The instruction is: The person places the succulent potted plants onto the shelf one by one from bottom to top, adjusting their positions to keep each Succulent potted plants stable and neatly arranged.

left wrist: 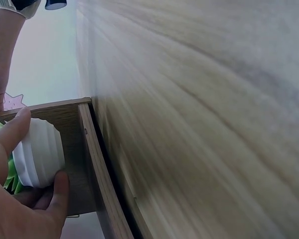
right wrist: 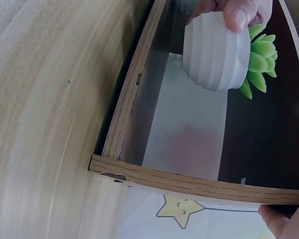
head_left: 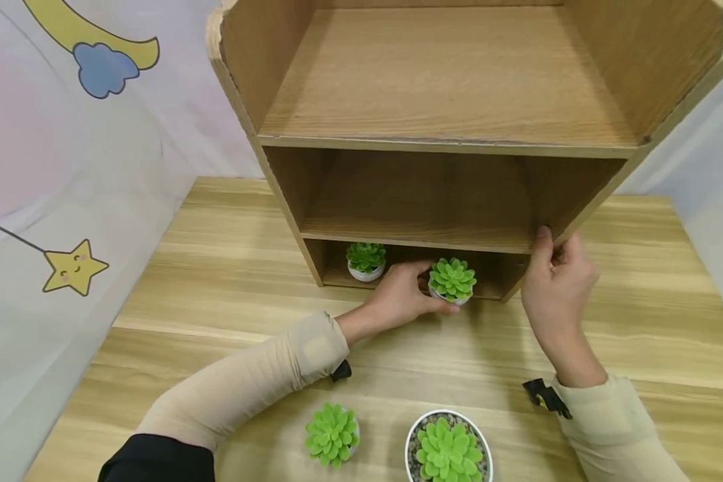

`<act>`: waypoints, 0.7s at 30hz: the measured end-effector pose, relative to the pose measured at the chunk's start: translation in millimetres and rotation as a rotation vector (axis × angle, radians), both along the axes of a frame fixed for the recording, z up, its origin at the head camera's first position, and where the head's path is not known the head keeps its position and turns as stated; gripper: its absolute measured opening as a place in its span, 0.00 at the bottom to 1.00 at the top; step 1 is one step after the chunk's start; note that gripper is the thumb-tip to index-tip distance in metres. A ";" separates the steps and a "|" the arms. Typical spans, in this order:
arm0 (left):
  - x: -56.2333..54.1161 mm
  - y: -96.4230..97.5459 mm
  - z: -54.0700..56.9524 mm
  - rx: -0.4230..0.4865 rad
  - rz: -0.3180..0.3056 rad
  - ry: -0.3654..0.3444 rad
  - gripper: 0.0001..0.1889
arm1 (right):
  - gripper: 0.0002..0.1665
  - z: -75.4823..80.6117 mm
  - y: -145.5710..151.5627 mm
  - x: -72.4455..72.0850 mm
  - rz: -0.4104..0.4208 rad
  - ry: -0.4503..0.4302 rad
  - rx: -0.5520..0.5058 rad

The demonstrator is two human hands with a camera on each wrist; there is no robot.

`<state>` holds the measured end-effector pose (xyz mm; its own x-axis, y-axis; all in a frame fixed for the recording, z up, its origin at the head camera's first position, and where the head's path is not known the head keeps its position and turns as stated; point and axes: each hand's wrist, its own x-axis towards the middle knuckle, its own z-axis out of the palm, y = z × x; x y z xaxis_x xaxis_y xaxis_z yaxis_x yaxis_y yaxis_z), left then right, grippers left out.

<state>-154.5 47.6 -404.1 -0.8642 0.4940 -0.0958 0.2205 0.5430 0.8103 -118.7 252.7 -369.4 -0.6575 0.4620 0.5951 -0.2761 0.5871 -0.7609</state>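
Observation:
My left hand [head_left: 397, 298] holds a small potted succulent [head_left: 452, 278] in front of the wooden shelf's bottom compartment. Thumb and fingers pinch its white ribbed pot [left wrist: 39, 154], which the right wrist view shows over the compartment's floor, with green leaves pointing toward the upper board. The right hand [head_left: 557, 288] grips the front edge of the shelf's right side panel [head_left: 602, 194], thumb at the front and fingers round the outside. A second small succulent [head_left: 365, 260] in a white pot stands inside the bottom compartment, at its left.
On the wood-grain table [head_left: 217, 268] near me are a small succulent [head_left: 331, 435] and a larger one in a round white pot [head_left: 448, 448] with pebbles. The shelf's middle board [head_left: 446, 144] juts above the hands. A printed cloth [head_left: 66, 167] hangs at the left.

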 end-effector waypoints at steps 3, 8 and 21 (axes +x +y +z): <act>-0.9 0.8 0.1 -0.014 0.005 0.008 0.48 | 0.15 -0.5 -0.6 -0.6 -0.013 0.013 -0.001; -2.6 3.0 -0.5 -0.015 0.006 0.007 0.47 | 0.16 -1.6 -0.3 -1.1 -0.028 0.018 0.008; -4.5 5.6 0.9 -0.022 0.004 -0.045 0.49 | 0.15 -3.2 -1.6 -0.8 -0.056 0.011 0.003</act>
<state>-159.0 53.2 -403.2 -0.8607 0.4879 -0.1452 0.1822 0.5617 0.8070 -119.5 251.1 -372.6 -0.6243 0.4962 0.6034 -0.2509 0.6041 -0.7564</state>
